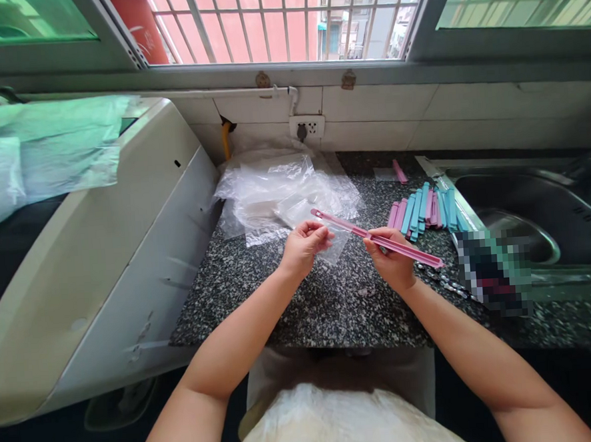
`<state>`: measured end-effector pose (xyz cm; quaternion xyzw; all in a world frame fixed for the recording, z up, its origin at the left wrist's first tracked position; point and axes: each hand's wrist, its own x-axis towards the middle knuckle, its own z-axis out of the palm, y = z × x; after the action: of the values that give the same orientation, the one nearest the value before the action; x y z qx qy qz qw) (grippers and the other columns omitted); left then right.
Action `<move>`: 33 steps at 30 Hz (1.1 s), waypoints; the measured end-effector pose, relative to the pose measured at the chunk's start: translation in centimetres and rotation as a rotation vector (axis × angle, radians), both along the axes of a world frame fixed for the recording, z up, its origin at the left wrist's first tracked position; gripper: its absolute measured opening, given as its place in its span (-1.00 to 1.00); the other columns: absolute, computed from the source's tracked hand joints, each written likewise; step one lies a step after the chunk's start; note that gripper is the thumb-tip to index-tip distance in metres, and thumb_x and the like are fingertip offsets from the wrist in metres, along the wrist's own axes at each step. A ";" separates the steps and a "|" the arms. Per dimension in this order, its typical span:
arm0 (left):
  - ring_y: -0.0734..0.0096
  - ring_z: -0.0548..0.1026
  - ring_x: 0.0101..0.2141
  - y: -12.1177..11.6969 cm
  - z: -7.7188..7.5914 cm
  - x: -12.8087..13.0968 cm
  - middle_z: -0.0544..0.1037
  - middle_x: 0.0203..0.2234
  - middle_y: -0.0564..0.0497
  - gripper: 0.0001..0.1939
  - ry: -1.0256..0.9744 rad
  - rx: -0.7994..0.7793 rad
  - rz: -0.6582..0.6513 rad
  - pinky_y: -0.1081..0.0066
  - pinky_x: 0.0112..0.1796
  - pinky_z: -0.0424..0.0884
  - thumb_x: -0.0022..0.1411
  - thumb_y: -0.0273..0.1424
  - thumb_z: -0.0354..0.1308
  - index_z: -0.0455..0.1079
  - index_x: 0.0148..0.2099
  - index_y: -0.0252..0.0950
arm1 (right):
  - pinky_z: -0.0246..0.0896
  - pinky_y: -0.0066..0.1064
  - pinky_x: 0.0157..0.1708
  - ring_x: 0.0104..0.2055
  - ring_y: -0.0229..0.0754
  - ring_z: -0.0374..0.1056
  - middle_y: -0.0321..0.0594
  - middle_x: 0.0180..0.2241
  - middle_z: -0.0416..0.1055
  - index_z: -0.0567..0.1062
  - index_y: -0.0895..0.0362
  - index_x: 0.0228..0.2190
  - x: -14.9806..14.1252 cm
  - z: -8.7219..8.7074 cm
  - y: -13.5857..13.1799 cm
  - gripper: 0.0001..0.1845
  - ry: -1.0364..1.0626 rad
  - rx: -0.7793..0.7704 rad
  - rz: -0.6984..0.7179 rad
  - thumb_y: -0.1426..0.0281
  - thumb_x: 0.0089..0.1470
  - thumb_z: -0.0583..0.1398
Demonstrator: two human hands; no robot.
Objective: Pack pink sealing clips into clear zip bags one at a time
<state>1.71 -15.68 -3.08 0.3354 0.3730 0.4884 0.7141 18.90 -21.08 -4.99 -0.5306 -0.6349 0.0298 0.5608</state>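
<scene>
My right hand [391,260] is closed round a long pink plastic clip stick [346,226], which slants from upper left to lower right above the speckled granite counter [330,299]. My left hand [304,244] pinches the edge of a small clear plastic bag [336,248] just below the stick's left end. A heap of clear plastic bags [278,192] lies behind my hands. To the right lies a pile of pink and blue clip sticks [425,210].
A white appliance [102,259] with a plastic sheet on top stands at the left. A steel sink [525,213] is at the right, with a blurred object on its near rim. One pink stick [399,172] lies by the tiled wall. A barred window is above.
</scene>
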 end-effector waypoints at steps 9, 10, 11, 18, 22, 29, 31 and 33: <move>0.46 0.47 -0.67 -0.2 0.1 0.1 0.53 -0.66 0.04 -0.48 0.040 -0.023 -0.037 0.51 -0.58 0.32 -0.35 -0.31 0.42 0.18 -0.39 -0.31 | 0.29 -0.43 -0.49 -0.51 -0.27 0.34 -0.29 -0.48 0.43 0.42 0.07 -0.36 -0.3 0.1 -0.2 -0.90 -0.011 0.027 0.035 0.34 0.01 0.20; 0.45 0.48 -0.66 -0.2 0.1 0.1 0.53 -0.66 0.03 -0.49 0.041 -0.026 -0.049 0.50 -0.58 0.32 -0.33 -0.32 0.42 0.20 -0.37 -0.31 | 0.29 -0.43 -0.49 -0.50 -0.27 0.35 -0.28 -0.47 0.43 0.42 0.07 -0.36 -0.3 0.2 -0.2 -0.90 -0.011 0.025 0.040 0.34 0.01 0.20; 0.44 0.48 -0.65 -0.2 0.1 0.1 0.53 -0.65 0.02 -0.51 0.044 -0.029 -0.061 0.50 -0.58 0.33 -0.32 -0.33 0.41 0.22 -0.36 -0.32 | 0.30 -0.43 -0.48 -0.49 -0.27 0.35 -0.28 -0.46 0.44 0.42 0.07 -0.36 -0.3 0.2 -0.3 -0.90 -0.009 0.021 0.043 0.34 0.01 0.20; 0.46 0.49 -0.62 0.1 -0.3 -0.1 0.53 -0.62 -0.01 -0.70 0.067 -0.022 -0.129 0.50 -0.56 0.34 -0.16 -0.35 0.33 0.33 -0.39 -0.37 | 0.32 -0.41 -0.46 -0.46 -0.25 0.37 -0.26 -0.45 0.46 0.42 0.06 -0.39 -0.4 0.6 -0.4 -0.92 -0.012 -0.001 0.079 0.34 0.01 0.19; 0.50 0.47 -0.64 0.1 -0.4 -0.2 0.53 -0.63 0.00 -0.71 0.056 -0.032 -0.127 0.53 -0.58 0.32 -0.17 -0.34 0.34 0.36 -0.40 -0.37 | 0.32 -0.43 -0.47 -0.47 -0.27 0.37 -0.28 -0.46 0.46 0.42 0.06 -0.40 -0.4 0.5 -0.4 -0.94 -0.019 0.014 0.105 0.36 0.01 0.19; 0.59 0.39 -0.68 0.2 -0.3 -0.3 0.51 -0.65 0.02 -0.75 0.074 -0.079 -0.122 0.54 -0.59 0.29 -0.12 -0.34 0.32 0.38 -0.40 -0.37 | 0.30 -0.43 -0.48 -0.49 -0.27 0.36 -0.27 -0.48 0.45 0.41 0.06 -0.41 -0.3 0.6 -0.3 -0.92 -0.030 -0.012 0.108 0.32 0.01 0.19; 0.62 0.36 -0.69 0.2 -0.4 -0.3 0.49 -0.66 0.04 -0.75 0.075 -0.088 -0.110 0.56 -0.60 0.26 -0.13 -0.34 0.31 0.37 -0.41 -0.36 | 0.30 -0.43 -0.48 -0.48 -0.27 0.36 -0.27 -0.48 0.45 0.41 0.06 -0.41 -0.3 0.5 -0.3 -0.92 -0.050 -0.008 0.110 0.32 0.01 0.19; 0.65 0.33 -0.69 0.3 -0.5 -0.2 0.48 -0.66 0.06 -0.75 0.067 -0.086 -0.104 0.59 -0.62 0.20 -0.14 -0.34 0.31 0.36 -0.42 -0.36 | 0.30 -0.42 -0.48 -0.48 -0.26 0.36 -0.27 -0.48 0.45 0.41 0.06 -0.42 -0.3 0.4 -0.3 -0.92 -0.060 -0.004 0.123 0.32 0.00 0.20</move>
<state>1.48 -15.40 -3.59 0.3396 0.3994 0.4225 0.7394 18.60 -21.36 -4.58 -0.4924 -0.6828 0.0493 0.5375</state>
